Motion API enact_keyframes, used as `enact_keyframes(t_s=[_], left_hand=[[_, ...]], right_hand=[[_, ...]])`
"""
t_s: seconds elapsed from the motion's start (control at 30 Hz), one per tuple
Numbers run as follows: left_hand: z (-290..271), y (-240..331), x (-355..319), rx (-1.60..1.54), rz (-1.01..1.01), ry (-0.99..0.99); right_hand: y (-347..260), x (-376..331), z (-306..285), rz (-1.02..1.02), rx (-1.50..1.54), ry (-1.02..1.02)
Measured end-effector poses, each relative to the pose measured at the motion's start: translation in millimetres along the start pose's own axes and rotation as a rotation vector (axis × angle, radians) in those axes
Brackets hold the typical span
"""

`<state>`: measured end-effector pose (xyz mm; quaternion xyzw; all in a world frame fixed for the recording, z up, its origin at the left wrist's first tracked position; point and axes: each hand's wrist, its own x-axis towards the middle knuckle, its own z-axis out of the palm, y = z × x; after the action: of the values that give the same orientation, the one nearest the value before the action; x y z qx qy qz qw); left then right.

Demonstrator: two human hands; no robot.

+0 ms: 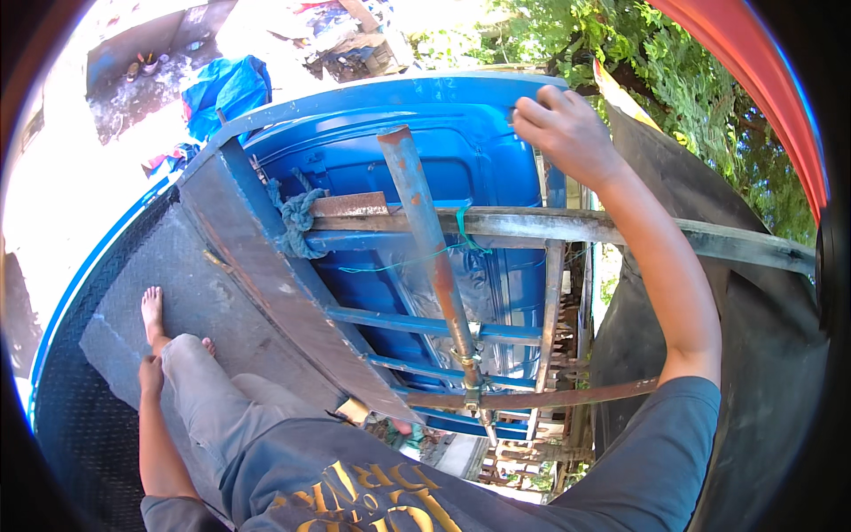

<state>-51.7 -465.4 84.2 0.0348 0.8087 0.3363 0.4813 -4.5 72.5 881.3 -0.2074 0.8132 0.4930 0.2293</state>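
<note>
Near one o'clock the half-curled right hand is beside the curved blue metal rail at twelve, and at eight the left hand is by the grey cloth trouser leg, both grips impossible to tell.

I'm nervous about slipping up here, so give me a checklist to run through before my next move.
1. Right grip firm on the blue top rail: cannot tell; it is curled close by, but contact is unclear.
2. Left grip clear of the rusty pole: ok; it is low beside the trouser leg.
3. Foot covered: not ok; it is bare.
4. Blue rope knotted: ok; a bulky knot shows near the left end of the long bar.
5. Green cord trimmed, without trailing strands: not ok; a thin strand runs off leftward.
</note>
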Motion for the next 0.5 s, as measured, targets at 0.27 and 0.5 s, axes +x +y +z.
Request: enact_keyframes(t_s=[0.27, 0.5], left_hand=[[-11, 21, 3, -0.091, 0.037, 0.015], [-14, 13, 11, -0.113, 0.048, -0.009]], right_hand=[[10, -14, -8, 0.028, -0.011, 0.092], [18, -28, -11, 0.075, 0.059, 0.065]])
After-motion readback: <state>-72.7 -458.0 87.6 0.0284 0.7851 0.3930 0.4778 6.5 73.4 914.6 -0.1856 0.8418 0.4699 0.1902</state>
